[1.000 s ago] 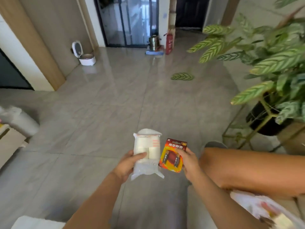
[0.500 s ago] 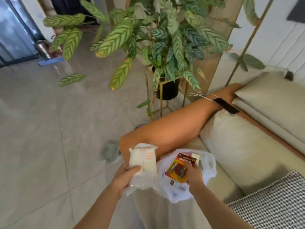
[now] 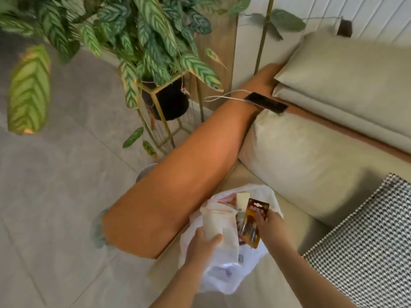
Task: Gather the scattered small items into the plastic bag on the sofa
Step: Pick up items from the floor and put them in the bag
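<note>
I am holding the white packet (image 3: pixel 219 223) in my left hand (image 3: pixel 201 246) and pinching the battery pack (image 3: pixel 253 223) in my right hand (image 3: pixel 270 224), both right over the open plastic bag (image 3: pixel 224 278) on the sofa (image 3: pixel 300 165). Some items are already lying inside; these two are not yet dropped. Half a second ago they were more apart and higher.

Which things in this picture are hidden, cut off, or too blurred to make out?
Head view only:
- Bag contents: mostly covered by the white pack in the left hand and the battery pack in the right hand.
- Print on the battery pack: blurred, unreadable.
- Phone screen: too small and dark to read.
- Checked cushion: cut off by the right edge.
- Plant: its top is cut off by the upper edge.
</note>
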